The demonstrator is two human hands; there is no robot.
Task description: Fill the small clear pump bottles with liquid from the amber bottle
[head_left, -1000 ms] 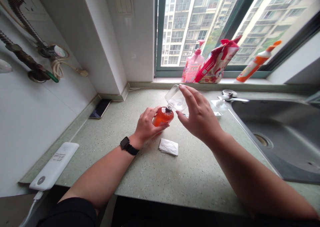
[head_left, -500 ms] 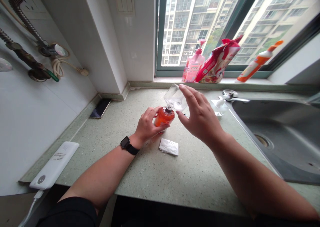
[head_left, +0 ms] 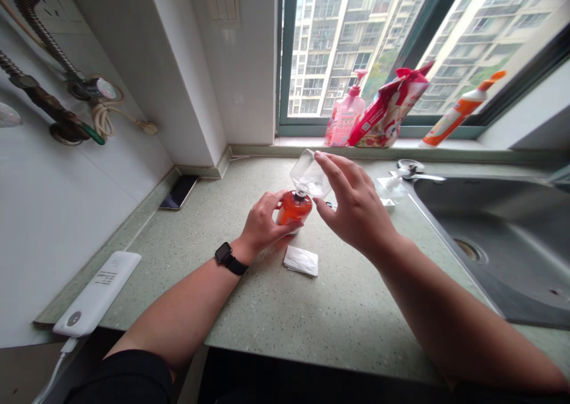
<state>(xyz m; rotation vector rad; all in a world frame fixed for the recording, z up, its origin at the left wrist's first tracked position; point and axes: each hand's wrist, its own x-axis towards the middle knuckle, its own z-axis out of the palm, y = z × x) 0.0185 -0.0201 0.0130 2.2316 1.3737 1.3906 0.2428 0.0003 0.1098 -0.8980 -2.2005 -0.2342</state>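
My left hand (head_left: 264, 224) is wrapped round a bottle of orange-red liquid (head_left: 294, 207) standing on the counter. In my right hand (head_left: 354, 205) is a clear plastic bottle (head_left: 308, 172), tipped over so that its mouth meets the neck of the orange bottle. Fingers and thumb close on the clear bottle's right side and hide part of it. A little clear liquid seems to lie along its lower wall. A folded white tissue (head_left: 301, 261) lies just in front of the orange bottle.
Right of my hands is a steel sink (head_left: 503, 237); a white pump top (head_left: 392, 183) lies near its corner. A pink pump bottle (head_left: 345, 116), a red bag (head_left: 387, 113) and an orange-white bottle (head_left: 454, 119) line the sill. Leftward are a phone (head_left: 179, 192) and a power bank (head_left: 98, 294).
The clear bottle and my right hand have shifted very slightly to the left. My left hand and the orange bottle look almost unmoved.
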